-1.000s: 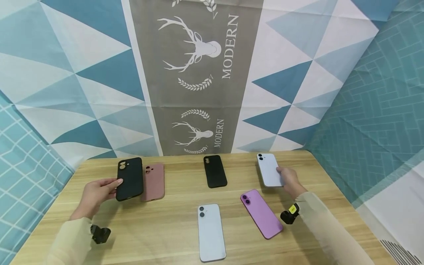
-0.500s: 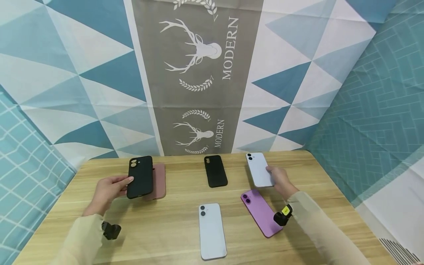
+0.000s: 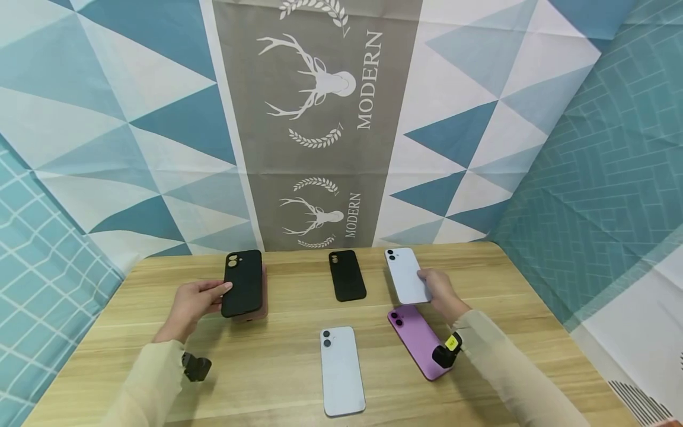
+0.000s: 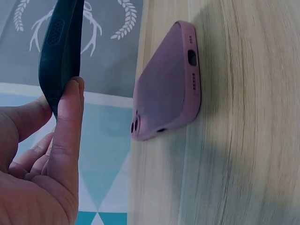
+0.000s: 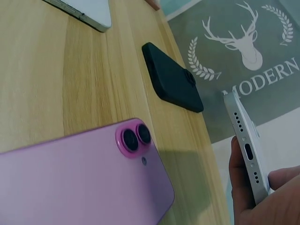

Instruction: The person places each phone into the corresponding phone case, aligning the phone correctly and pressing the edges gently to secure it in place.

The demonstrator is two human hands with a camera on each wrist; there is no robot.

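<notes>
My left hand [image 3: 193, 305] pinches a black phone case [image 3: 244, 281] by its left edge, thumb on the back face. In the left wrist view the case [image 4: 58, 51] is held above the table, seen from its edge. Beneath it lies a pink phone case [image 3: 261, 309], mostly covered in the head view but plain in the left wrist view, where its port cutout shows. My right hand [image 3: 441, 293] grips a white phone [image 3: 407, 276] by its right edge, camera side up. The right wrist view shows this phone's [image 5: 247, 147] bottom end with its charging port, raised off the table.
A second black phone case [image 3: 347, 276] lies at the back middle of the wooden table [image 3: 267, 367]. Another white phone [image 3: 342, 370] rests at the front middle. A purple phone [image 3: 416, 338] lies slanted below my right hand, partly overlapped by the wrist camera [image 3: 445, 354].
My left hand has carried the black case to the right, over the pink case. My right hand has moved the white phone left. The things lying on the table have stayed in place.
</notes>
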